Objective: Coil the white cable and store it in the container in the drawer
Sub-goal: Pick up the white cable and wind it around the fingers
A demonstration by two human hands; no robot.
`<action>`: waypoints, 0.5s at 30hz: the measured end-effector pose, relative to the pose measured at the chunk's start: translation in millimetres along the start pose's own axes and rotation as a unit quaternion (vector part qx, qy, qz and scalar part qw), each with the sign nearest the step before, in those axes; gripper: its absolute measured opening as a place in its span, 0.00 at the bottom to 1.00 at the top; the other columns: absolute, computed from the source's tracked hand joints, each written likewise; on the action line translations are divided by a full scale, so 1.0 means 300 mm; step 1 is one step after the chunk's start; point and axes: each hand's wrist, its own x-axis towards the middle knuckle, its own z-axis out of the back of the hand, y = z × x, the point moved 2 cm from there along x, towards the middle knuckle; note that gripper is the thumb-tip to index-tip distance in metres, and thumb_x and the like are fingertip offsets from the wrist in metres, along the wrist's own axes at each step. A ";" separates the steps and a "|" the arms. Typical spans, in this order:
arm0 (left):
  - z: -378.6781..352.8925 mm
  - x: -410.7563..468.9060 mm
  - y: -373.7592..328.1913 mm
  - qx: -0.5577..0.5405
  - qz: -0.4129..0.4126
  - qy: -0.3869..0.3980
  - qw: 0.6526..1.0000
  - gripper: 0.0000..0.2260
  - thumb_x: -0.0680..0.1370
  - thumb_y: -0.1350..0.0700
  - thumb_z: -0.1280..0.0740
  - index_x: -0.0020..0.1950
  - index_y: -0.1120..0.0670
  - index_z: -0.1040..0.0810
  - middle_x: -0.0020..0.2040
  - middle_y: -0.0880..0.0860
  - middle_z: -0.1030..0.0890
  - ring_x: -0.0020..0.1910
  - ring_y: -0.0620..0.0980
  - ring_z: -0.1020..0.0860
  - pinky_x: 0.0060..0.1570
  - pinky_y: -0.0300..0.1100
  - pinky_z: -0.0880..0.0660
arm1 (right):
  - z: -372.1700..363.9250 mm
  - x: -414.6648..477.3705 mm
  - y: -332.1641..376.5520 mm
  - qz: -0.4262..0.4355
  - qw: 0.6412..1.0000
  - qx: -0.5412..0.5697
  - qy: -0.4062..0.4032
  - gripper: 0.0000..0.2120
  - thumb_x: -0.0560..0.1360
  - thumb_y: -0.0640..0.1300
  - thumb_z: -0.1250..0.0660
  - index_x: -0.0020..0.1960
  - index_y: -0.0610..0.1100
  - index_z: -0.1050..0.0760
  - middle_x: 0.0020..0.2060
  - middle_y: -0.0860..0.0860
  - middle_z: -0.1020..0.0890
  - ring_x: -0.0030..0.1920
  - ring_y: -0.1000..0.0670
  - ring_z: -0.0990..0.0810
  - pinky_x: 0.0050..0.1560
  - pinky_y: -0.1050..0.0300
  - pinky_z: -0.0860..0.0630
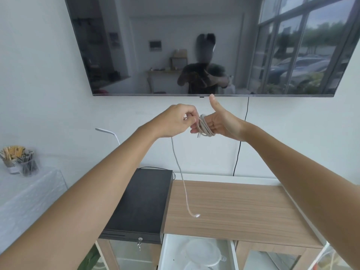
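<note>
The white cable (205, 126) is wound in several loops around the fingers of my right hand (220, 123), whose thumb points up. My left hand (179, 118) pinches the cable just left of the loops. From the left hand a free tail (180, 172) hangs down, and its plug end (197, 215) dangles above the wooden counter (233, 207). Below the counter's front edge an open white drawer (165, 254) holds a clear round container (202, 252).
A black cash box (140, 203) with keys in its lock sits on the counter's left end. A wall-mounted TV (194, 45) hangs just behind my hands, with a black cord (240, 145) below it. A covered table (23, 191) with cups of sticks (19, 158) stands at left.
</note>
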 end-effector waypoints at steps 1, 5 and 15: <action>0.010 0.008 0.004 -0.007 -0.002 -0.012 1.000 0.06 0.81 0.52 0.36 0.47 0.47 0.20 0.45 0.43 0.19 0.49 0.47 0.20 0.57 0.48 0.22 | -0.004 0.001 -0.004 -0.002 1.000 0.026 0.008 0.53 0.78 0.73 0.67 0.64 0.34 0.20 0.58 0.40 0.14 0.55 0.48 0.15 0.59 0.55 0.26; 0.005 0.028 0.019 -0.096 0.004 -0.044 0.994 0.05 0.82 0.50 0.35 0.49 0.48 0.21 0.46 0.44 0.21 0.31 0.39 0.26 0.34 0.35 0.28 | -0.001 -0.003 -0.003 0.020 0.992 0.120 0.043 0.54 0.78 0.74 0.64 0.64 0.31 0.21 0.59 0.37 0.15 0.49 0.48 0.15 0.55 0.55 0.26; -0.076 0.032 0.054 -0.248 0.049 -0.062 0.965 0.12 0.78 0.65 0.41 0.43 0.51 0.22 0.34 0.48 0.25 0.29 0.45 0.27 0.31 0.41 0.27 | -0.040 -0.024 0.078 0.077 0.938 0.314 0.122 0.54 0.76 0.77 0.61 0.68 0.32 0.23 0.65 0.35 0.20 0.66 0.39 0.22 0.71 0.47 0.29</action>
